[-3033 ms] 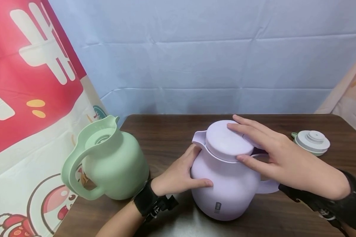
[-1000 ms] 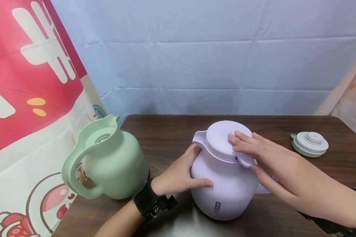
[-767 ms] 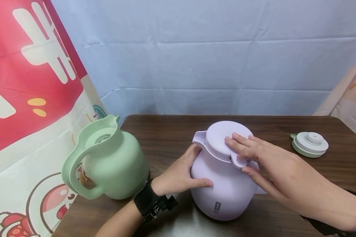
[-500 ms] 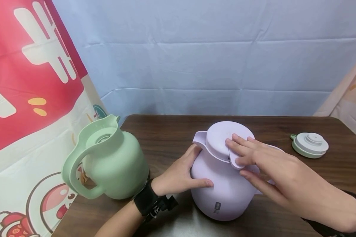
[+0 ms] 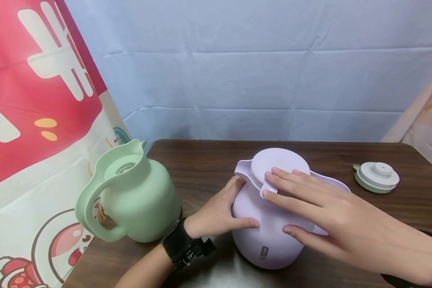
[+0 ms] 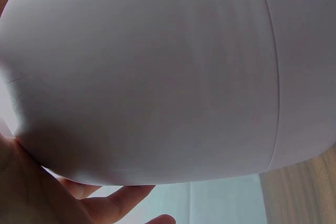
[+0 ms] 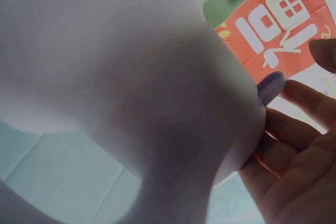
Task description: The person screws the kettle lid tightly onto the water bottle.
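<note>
A lavender thermos jug [image 5: 270,240] stands upright on the table, its spout to the left. My left hand [image 5: 219,212] grips its left side, thumb across the front; in the left wrist view its fingers [image 6: 118,203] show behind the jug's body [image 6: 157,77]. My right hand [image 5: 320,204] rests on the round lid [image 5: 277,158] with nearly straight fingers, the index against the lid's tab [image 5: 269,188]. The thumb is apart from the tab. The right wrist view shows these fingers [image 7: 294,129] near the tab [image 7: 271,87]. Most of the jug's handle is hidden behind the right hand.
A green thermos jug [image 5: 144,200] without its lid stands at the left, handle toward the viewer. Its likely lid, a green and white one [image 5: 378,176], lies upside down at the right of the wooden table [image 5: 198,160]. Hanging cloths [image 5: 216,80] border the table behind and at the left.
The lid's tab has swung clockwise from over the handle to the jug's front, with my right hand following leftward. The right thumb has come away from the tab. My left hand stays put.
</note>
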The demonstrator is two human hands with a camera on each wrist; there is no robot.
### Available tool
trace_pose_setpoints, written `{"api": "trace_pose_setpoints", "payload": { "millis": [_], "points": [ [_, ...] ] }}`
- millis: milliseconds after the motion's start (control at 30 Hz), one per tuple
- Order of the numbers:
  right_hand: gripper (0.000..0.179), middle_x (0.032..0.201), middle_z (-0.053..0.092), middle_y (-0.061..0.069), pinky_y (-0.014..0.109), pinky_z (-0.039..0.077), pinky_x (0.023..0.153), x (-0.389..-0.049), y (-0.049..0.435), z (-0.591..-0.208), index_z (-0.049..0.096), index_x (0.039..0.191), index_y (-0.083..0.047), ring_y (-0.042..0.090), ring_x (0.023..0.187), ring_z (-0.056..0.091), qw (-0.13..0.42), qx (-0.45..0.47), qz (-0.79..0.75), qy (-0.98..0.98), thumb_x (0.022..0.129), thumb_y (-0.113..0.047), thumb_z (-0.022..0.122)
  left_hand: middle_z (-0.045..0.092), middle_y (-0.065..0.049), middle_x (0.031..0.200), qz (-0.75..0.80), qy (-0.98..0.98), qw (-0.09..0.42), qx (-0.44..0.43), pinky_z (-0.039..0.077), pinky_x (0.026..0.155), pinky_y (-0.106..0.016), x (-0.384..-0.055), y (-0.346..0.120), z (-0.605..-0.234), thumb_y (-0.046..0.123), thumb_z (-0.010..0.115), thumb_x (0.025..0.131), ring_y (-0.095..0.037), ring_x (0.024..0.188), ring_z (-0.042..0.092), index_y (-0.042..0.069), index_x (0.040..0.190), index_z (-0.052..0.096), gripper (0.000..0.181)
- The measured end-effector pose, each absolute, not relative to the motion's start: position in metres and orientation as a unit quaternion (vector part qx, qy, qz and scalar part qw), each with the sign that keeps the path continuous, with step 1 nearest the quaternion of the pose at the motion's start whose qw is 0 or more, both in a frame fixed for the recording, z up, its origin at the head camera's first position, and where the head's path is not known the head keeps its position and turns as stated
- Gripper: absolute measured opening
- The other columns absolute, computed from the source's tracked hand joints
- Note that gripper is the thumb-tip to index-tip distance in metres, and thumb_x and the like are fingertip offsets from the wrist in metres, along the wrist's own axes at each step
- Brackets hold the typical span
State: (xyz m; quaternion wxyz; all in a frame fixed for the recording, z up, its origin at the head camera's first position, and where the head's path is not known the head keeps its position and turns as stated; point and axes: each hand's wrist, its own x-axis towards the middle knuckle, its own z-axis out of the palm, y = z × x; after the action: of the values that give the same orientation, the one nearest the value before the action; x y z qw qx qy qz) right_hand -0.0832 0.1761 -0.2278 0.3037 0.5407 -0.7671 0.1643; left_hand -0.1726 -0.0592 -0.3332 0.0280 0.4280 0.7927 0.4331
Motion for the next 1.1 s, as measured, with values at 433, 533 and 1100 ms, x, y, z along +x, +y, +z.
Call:
{"api": "trace_pose_setpoints", "payload": {
  "millis": [433,533,1100],
  "points": [
    [0.043,0.137,0.049,0.006,0.022,0.018,0.109,-0.083,0.171,-0.208,0.054,0.136,-0.016,0.022,0.122,0.049,0.266,0.517,0.094,-0.808,0.101,-0.039,0.041,0.029,0.011,0.141,0.433,0.791,0.027,0.431,0.046,0.087,-0.028,-0.172,-0.058,-0.331,0.041,0.076,0.079,-0.008,0.116,0.044,0.035,0.142,0.025,0.081],
    [0.044,0.137,0.049,0.003,0.02,0.023,0.106,-0.083,0.17,-0.206,0.054,0.136,-0.019,0.018,0.12,0.05,0.252,0.502,0.078,-0.823,0.1,-0.041,0.043,0.029,0.011,0.14,0.434,0.792,0.025,0.429,0.046,0.086,-0.028,-0.172,-0.058,-0.332,0.041,0.076,0.079,-0.008,0.115,0.045,0.036,0.141,0.026,0.08],
    [0.048,0.134,0.046,-0.014,0.034,0.045,0.09,-0.089,0.163,-0.186,0.054,0.132,-0.022,0.004,0.124,0.041,0.17,0.474,0.005,-0.864,0.091,-0.046,0.058,0.028,0.012,0.142,0.446,0.784,0.033,0.431,0.047,0.086,-0.028,-0.173,-0.059,-0.333,0.041,0.075,0.08,-0.008,0.115,0.045,0.036,0.144,0.022,0.083]
  ]
}}
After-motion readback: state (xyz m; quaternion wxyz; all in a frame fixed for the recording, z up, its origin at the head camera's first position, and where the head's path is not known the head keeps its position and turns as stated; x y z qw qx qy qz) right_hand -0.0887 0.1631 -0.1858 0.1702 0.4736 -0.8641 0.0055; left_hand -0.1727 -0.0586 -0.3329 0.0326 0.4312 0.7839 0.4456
